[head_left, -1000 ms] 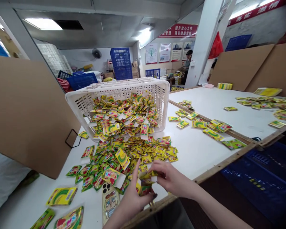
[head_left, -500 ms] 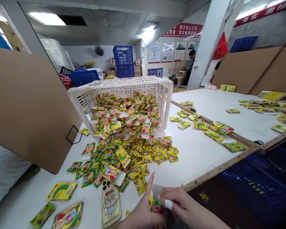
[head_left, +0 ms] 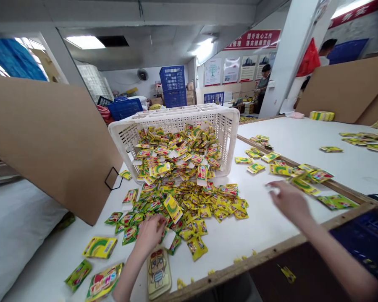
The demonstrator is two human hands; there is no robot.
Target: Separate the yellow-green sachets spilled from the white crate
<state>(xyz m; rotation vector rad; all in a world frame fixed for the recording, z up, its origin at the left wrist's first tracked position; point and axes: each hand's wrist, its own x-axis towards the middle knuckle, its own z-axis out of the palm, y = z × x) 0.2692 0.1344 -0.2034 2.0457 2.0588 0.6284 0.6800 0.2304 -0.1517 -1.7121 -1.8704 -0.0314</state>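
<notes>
My left hand (head_left: 151,231) has its fingers curled down on a small box lying on the pile. The box is mostly hidden, but its white open flap (head_left: 169,239) shows beside the fingers. Green candy packets (head_left: 129,235) and yellow candy packets (head_left: 197,247) lie around it. A phone in a cartoon case (head_left: 158,274) rests just below that hand. Further right, my right hand (head_left: 286,201) is over the white table, smeared by motion, with something white at a fingertip. It is nearest the yellow packs (head_left: 304,186) along the wooden strip.
A white basket (head_left: 234,142) lies on its side, small boxes spilling out. Cardboard (head_left: 50,138) leans at left beside a white sack (head_left: 25,235). Larger flat packs (head_left: 100,247) lie front left. The wooden table edge (head_left: 267,255) runs along the front. Other people stand far back.
My hands, together at the front edge around a colourful pack, are now apart. The left has gone to the small box on the pile, the right outward to the right. The camera view has shifted.
</notes>
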